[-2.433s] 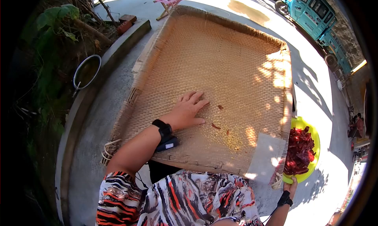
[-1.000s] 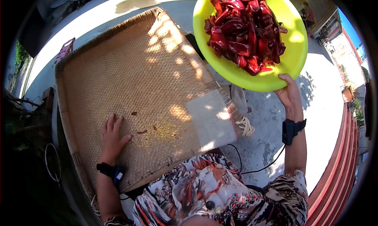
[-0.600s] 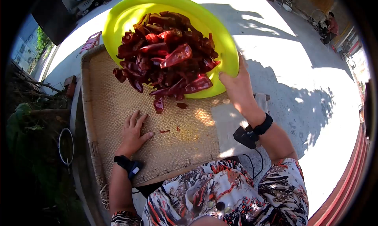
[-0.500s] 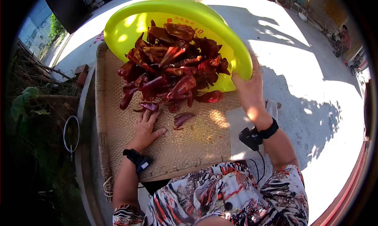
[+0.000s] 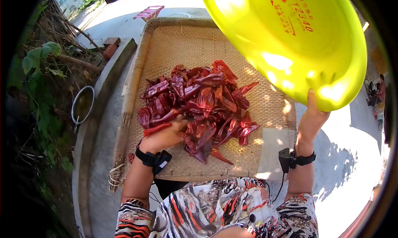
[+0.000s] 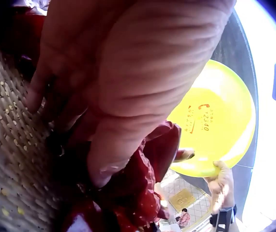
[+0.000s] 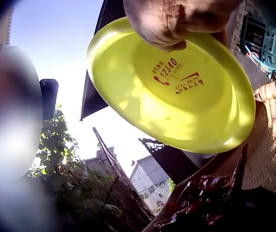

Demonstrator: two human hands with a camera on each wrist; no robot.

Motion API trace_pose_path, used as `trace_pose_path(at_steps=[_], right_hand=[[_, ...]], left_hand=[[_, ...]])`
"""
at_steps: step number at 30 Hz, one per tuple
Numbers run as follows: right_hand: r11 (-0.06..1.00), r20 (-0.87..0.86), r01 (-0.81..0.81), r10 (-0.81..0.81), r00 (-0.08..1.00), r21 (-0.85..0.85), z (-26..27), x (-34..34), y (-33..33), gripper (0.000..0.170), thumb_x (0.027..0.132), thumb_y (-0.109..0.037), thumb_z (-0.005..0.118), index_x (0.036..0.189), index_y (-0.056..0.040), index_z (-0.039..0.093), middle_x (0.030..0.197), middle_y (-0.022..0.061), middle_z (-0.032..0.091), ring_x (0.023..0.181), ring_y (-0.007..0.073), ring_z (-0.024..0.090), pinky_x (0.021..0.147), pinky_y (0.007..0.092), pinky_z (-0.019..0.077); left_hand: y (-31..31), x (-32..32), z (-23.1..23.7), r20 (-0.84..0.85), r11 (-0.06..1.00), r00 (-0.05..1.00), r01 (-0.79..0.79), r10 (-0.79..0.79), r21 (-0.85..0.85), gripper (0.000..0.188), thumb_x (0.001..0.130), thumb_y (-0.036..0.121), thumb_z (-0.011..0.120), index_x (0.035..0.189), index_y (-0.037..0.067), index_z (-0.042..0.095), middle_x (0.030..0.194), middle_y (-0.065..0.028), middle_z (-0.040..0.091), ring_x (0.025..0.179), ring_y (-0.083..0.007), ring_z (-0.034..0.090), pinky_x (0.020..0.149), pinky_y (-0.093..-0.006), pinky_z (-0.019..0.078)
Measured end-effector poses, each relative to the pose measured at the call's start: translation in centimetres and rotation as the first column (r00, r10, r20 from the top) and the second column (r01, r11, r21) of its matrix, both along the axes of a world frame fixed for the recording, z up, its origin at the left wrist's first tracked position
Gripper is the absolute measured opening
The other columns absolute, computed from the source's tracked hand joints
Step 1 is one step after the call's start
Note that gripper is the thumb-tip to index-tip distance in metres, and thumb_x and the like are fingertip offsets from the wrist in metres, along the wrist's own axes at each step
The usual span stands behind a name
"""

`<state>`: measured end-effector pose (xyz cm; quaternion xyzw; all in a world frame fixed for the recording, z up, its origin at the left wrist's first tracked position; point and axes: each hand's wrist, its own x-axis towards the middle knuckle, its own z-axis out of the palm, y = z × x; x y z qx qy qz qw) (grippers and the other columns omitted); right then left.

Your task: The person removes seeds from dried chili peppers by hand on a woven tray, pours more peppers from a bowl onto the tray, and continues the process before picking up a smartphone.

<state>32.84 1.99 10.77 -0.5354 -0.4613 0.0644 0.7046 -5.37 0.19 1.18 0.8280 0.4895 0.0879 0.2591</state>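
A heap of dried red chili peppers (image 5: 207,99) lies on the woven tray (image 5: 186,37). My left hand (image 5: 162,138) is down in the near left side of the heap, its fingertips partly hidden by peppers and one pepper lying across it. In the left wrist view, the left hand (image 6: 113,72) points down at the weave with fingers loosely extended and peppers around the thumb. Up at the right, my right hand (image 5: 311,121) grips the rim of a yellow plastic basin (image 5: 265,35), tilted on its side with red print inside and no peppers showing in it.
Yellow seeds (image 5: 236,150) are scattered near the tray's front, beside a grey patch (image 5: 275,149). A low concrete curb (image 5: 99,109) runs along the left, with a round metal-rimmed pan (image 5: 83,105) beyond it. A pink folding stool (image 5: 148,13) stands behind the tray.
The right hand swung the basin from the right over the tray and tipped it. The peppers slid out onto the tray and over the left hand. The basin then moved up and right.
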Motion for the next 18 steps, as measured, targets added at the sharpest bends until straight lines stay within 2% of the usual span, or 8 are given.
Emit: trace_pose_path(at_steps=[2,3,6,7,10,12,14,18], right_hand=[[0.997,-0.092,-0.059,0.064,0.994,0.051,-0.4,2.6,-0.6,0.047,0.094,-0.003,0.063,0.138,0.0033,0.05,0.134,0.0118,0.058,0.119,0.0237,0.059,0.1,0.0402,0.0507],[0.992,-0.184,-0.087,0.102,0.978,0.087,-0.7,4.3,-0.9,0.048,0.094,-0.003,0.062,0.14,0.0021,0.048,0.134,0.0116,0.058,0.119,0.0245,0.059,0.099,0.0418,0.0517],[0.988,-0.335,-0.044,0.092,0.938,0.147,-2.4,10.6,-3.0,0.046,0.095,-0.007,0.058,0.14,-0.0007,0.048,0.13,0.0113,0.059,0.116,0.0263,0.061,0.095,0.0434,0.0539],[0.987,-0.371,-0.019,0.078,0.925,0.159,-3.1,12.8,-4.0,0.045,0.095,-0.009,0.056,0.139,-0.0007,0.048,0.128,0.0117,0.06,0.114,0.0271,0.062,0.094,0.0437,0.0545],[0.997,-0.665,-0.042,0.075,0.743,0.064,-7.7,23.5,-8.8,0.042,0.096,-0.012,0.056,0.133,0.0055,0.049,0.126,0.017,0.061,0.114,0.0302,0.064,0.095,0.0457,0.0559],[0.999,-0.709,-0.038,0.036,0.705,0.013,-10.7,27.6,-12.7,0.04,0.097,-0.012,0.055,0.13,0.0098,0.05,0.127,0.0201,0.061,0.115,0.0315,0.063,0.097,0.0451,0.0566],[0.997,-0.818,-0.077,0.025,0.575,-0.024,-15.2,32.7,-16.7,0.039,0.097,-0.01,0.054,0.13,0.011,0.05,0.126,0.0214,0.061,0.116,0.0335,0.062,0.098,0.0437,0.0571],[0.962,-0.922,-0.011,-0.26,0.288,-0.275,-20.6,30.5,-21.7,0.042,0.098,-0.01,0.048,0.134,0.0115,0.047,0.126,0.0224,0.06,0.119,0.0331,0.061,0.097,0.0419,0.0578]], left_hand=[[0.6,-0.4,0.8,0.062,0.972,0.996,-0.047,0.063,-0.232,0.058,0.08,0.016,0.072,0.135,0.005,0.058,0.133,-0.0197,0.06,0.127,-0.0369,0.054,0.106,-0.0418,0.0439],[0.1,-0.8,-0.3,0.201,0.986,0.973,-0.087,0.115,-0.144,0.05,0.078,0.014,0.072,0.125,0.001,0.062,0.122,-0.0222,0.065,0.116,-0.0387,0.061,0.097,-0.0425,0.0494],[0.1,-0.7,2.0,-0.094,0.981,0.993,-0.091,0.075,-0.172,0.037,0.08,0.012,0.07,0.115,0.0,0.066,0.102,-0.0221,0.07,0.1,-0.0404,0.066,0.086,-0.0432,0.0537],[-0.5,-1.1,1.8,-0.131,0.999,0.99,-0.049,0.046,-0.018,0.025,0.082,0.011,0.069,0.104,-0.001,0.067,0.087,-0.0217,0.069,0.087,-0.0405,0.068,0.078,-0.0454,0.0545],[-2.2,-2.2,4.9,0.033,0.998,0.999,-0.002,0.004,-0.068,0.023,0.082,0.01,0.07,0.101,-0.002,0.066,0.086,-0.0215,0.069,0.085,-0.0371,0.069,0.075,-0.044,0.0542],[-3.8,-3.3,7.7,0.146,0.974,0.971,-0.169,0.192,-0.152,0.02,0.081,0.002,0.073,0.096,-0.004,0.062,0.082,-0.0176,0.068,0.079,-0.029,0.07,0.069,-0.0379,0.0529],[-5.1,-5.3,9.2,0.217,0.947,0.923,-0.317,0.319,-0.044,0.021,0.081,0.0,0.074,0.096,-0.004,0.059,0.082,-0.0171,0.067,0.08,-0.0278,0.069,0.068,-0.0373,0.0526],[-7.5,-9.6,7.8,-0.03,0.867,0.884,-0.451,0.467,0.211,0.028,0.077,0.006,0.077,0.095,-0.003,0.057,0.085,-0.0166,0.065,0.081,-0.0343,0.066,0.071,-0.0415,0.0503]])
